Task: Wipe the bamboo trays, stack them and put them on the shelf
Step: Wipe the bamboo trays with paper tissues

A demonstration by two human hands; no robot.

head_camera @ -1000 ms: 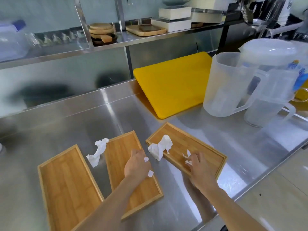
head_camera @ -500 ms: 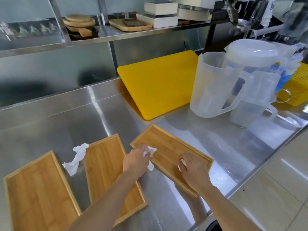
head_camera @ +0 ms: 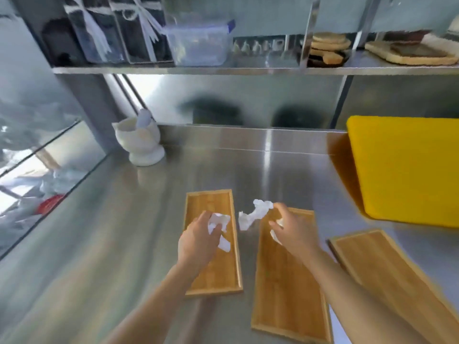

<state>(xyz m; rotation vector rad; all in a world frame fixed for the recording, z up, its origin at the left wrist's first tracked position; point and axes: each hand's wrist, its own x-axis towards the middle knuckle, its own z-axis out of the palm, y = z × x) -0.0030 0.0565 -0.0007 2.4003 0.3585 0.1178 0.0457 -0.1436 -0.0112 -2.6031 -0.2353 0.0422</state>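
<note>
1. Trays: left tray (head_camera: 211, 244), middle tray (head_camera: 288, 281) and right tray (head_camera: 387, 274) lie side by side, unstacked, on the steel counter (head_camera: 99, 244).
2. Left hand (head_camera: 198, 240) grips a crumpled tissue (head_camera: 218, 220) over the left tray.
3. Right hand (head_camera: 293, 229) pinches a loose tissue (head_camera: 253, 214) above the middle tray.
4. No writing is legible.

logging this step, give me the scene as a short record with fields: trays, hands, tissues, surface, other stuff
trays: three bamboo trays flat on the counter, unstacked: left tray, middle tray, right tray
left hand: left hand over the left tray, gripping a crumpled tissue
right hand: right hand over the middle tray's far end, holding some tissue and pinching the loose tissue lying between the trays
surface: steel counter
other: yellow cutting board at right; white mortar at back left; shelf above
</note>
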